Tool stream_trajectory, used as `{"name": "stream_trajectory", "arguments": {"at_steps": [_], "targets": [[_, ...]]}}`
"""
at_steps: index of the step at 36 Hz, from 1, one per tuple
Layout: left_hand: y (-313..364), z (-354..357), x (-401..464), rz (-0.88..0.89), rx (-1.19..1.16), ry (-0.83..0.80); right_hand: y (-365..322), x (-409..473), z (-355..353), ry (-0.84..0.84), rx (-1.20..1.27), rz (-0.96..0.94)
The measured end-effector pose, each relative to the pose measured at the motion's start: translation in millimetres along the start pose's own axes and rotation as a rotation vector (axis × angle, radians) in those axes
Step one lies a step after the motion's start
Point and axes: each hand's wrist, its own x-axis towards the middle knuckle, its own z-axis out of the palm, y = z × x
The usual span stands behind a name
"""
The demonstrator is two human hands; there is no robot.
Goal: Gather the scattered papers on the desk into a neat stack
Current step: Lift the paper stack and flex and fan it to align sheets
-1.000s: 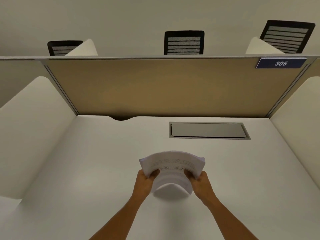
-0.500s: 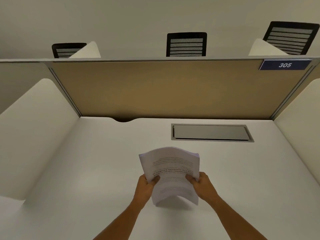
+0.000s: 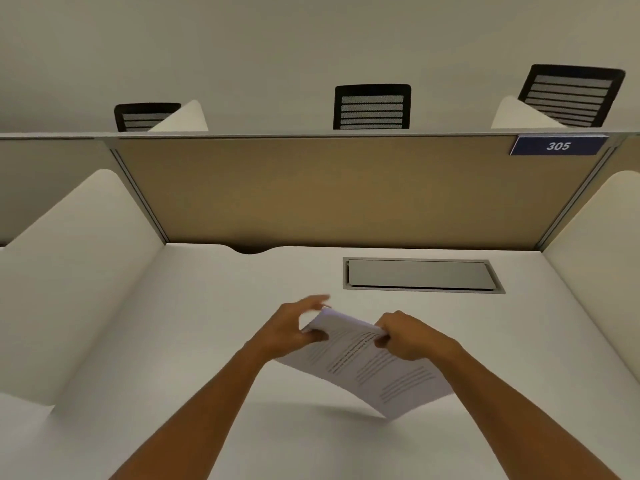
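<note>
Papers (image 3: 367,365) are all in one bundle now, held up off the worktop (image 3: 173,341), at about 6 o'clock from the grey flap (image 3: 420,274) set into the top. I hold them with both hands. My left hand (image 3: 291,329) is at the bundle's 9 o'clock corner: the thumb presses on the near side, and the fingers (image 3: 313,301) are spread and reach over the far edge, a bit blurred, so I cannot tell how firmly they grip. My right hand (image 3: 410,336) is at the 3 o'clock side of the top edge, with its fingers curled tight and pinching the sheets. The bundle tilts, with its low corner hanging down toward 5 o'clock, and a soft shadow lies under it. I see no loose sheets anywhere else on the worktop, so I think the picking-up part is done. What is left, I think, is to make the edges even and lay the bundle down flat. The edges look nearly lined up, but the sheets are bent, so I cannot be sure. At 12 o'clock stands the brown wall (image 3: 346,192) with a blue sign (image 3: 558,145) that says 305.
</note>
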Motion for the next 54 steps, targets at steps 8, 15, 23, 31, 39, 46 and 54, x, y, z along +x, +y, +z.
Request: {"name": "stream_trajectory", "arguments": {"at_steps": [8,15,23,31,39,46,54], "targets": [[16.5,14.2,-4.6,-0.099,-0.113,-0.040,-6.9,-5.8,-6.6,0.031,-0.078,-0.038],[-0.7,25.0,-22.1,-0.222,-0.257,0.140,17.6,-11.6,-5.7,-0.007,0.054,-0.056],[-26.6,34.0,-34.3,-0.381,-0.388,0.218,62.8,-16.8,11.3,0.073,0.304,-0.006],[-46.0,35.9,-37.6,-0.444,-0.515,0.272,84.7,-23.8,26.9,0.207,0.950,-0.060],[-51.8,42.5,-36.0,-0.468,-0.556,0.225,75.7,-21.6,59.9,0.142,0.994,-0.069],[-49.2,53.6,-37.4,-0.460,-0.504,0.345,66.7,-13.4,75.0,0.387,0.906,-0.008],[-42.7,76.2,-40.8,-0.446,-0.588,0.487,46.6,-15.3,105.3,0.577,1.049,0.044]]}}
